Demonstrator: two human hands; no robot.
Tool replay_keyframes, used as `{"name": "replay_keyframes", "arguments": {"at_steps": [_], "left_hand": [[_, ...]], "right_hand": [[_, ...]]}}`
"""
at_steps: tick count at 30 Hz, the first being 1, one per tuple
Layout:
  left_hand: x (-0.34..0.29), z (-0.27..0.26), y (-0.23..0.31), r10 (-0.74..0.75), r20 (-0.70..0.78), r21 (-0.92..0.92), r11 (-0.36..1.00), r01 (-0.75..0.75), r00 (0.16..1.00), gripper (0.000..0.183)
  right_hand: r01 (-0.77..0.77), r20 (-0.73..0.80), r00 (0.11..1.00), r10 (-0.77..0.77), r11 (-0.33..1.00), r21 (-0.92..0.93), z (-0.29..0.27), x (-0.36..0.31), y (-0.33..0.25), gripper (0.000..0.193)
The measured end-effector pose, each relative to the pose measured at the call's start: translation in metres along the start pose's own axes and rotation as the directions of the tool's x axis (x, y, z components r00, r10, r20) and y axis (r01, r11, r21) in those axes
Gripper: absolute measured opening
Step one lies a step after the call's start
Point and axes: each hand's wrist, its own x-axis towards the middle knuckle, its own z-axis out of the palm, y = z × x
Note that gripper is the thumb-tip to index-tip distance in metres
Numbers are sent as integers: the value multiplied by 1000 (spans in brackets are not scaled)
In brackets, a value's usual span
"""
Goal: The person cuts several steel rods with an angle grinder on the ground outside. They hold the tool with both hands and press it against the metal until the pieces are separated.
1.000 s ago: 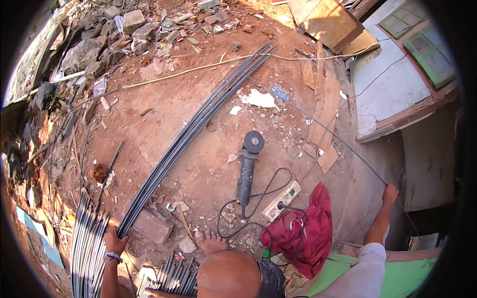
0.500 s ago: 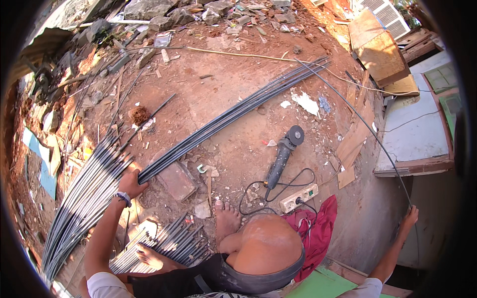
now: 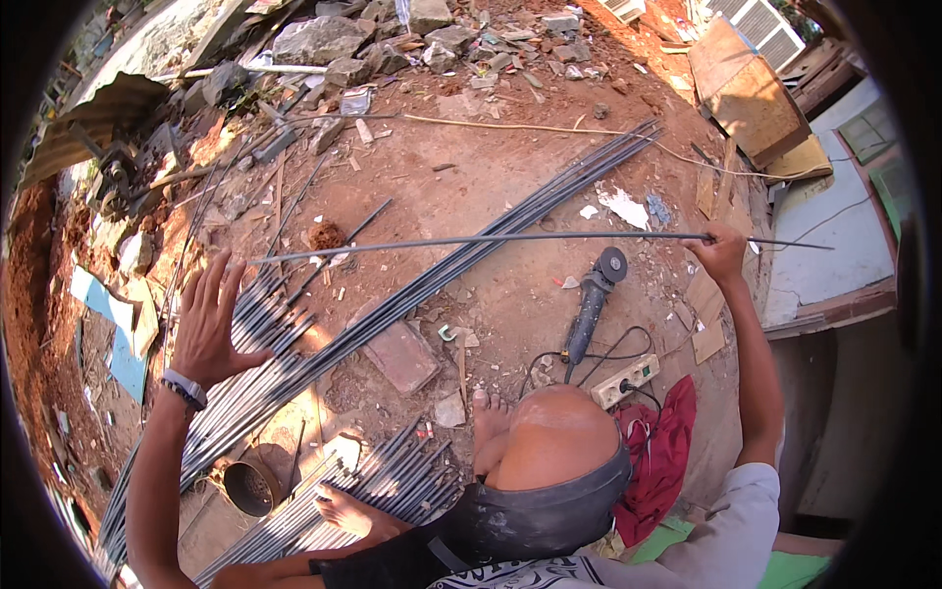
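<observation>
My right hand (image 3: pixel 723 253) is closed around a long thin metal rod (image 3: pixel 589 236), which stretches almost level across the view, with a short end sticking out to the right. My left hand (image 3: pixel 208 324) is raised and open, fingers spread, close to the rod's left end; whether they touch I cannot tell. Under the rod, a bundle of long dark rods (image 3: pixel 471 263) lies slanting on the ground, its lower end over a pile of shorter rods (image 3: pixel 260 339). More cut rods (image 3: pixel 392 481) lie by my foot.
An angle grinder (image 3: pixel 591 319) with a looped cable lies right of centre. Near my knee are a power strip (image 3: pixel 625 381) and a red cloth (image 3: pixel 667 456). A brick slab (image 3: pixel 400 355), a round tin (image 3: pixel 251 488), rubble (image 3: pixel 324 41) and a wooden box (image 3: pixel 751 93) are around.
My left hand has let go of the bundle and risen, fingers spread; the bundle now lies down. My right hand has moved up and inward, swinging the single rod across the view.
</observation>
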Motion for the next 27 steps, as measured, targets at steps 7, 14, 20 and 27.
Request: {"name": "replay_keyframes", "arguments": {"at_steps": [7, 14, 20, 27], "left_hand": [[-109, 62, 22, -309, 192, -252, 902, 351, 931, 23], [-136, 87, 44, -238, 380, -369, 847, 382, 894, 20], [-127, 122, 57, -274, 378, -414, 805, 426, 885, 21], [-111, 120, 68, -290, 448, -450, 744, 494, 846, 22]], "right_hand": [[240, 237, 934, -268, 960, 143, 120, 28, -37, 54], [174, 335, 915, -224, 969, 173, 211, 41, -23, 41], [71, 313, 944, -104, 991, 114, 258, 64, -7, 37], [-237, 388, 867, 312, 944, -229, 312, 73, -10, 40]]}}
